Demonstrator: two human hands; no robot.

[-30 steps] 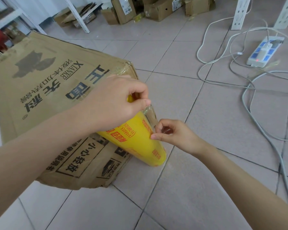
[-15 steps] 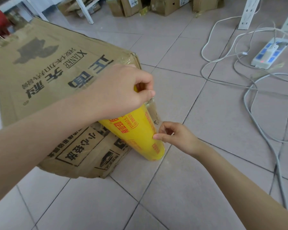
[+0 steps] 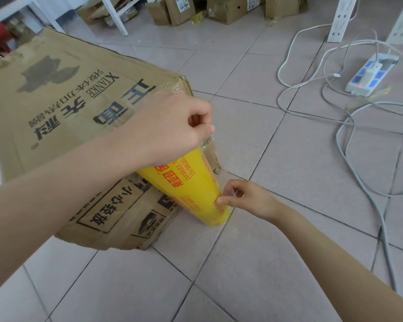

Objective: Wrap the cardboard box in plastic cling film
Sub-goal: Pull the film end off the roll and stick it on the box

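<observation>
Yellow roll in left grip stands against cardboard box.

Left hand fingers curled, pinching; right hand lower, pinching

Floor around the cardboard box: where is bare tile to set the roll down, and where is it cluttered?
Bare tile: the near floor in front of the cardboard box and cling film roll; also the stretch between the roll and the cables. Crowded: the right side, with cables and a power strip, and the far wall's cartons.
</observation>
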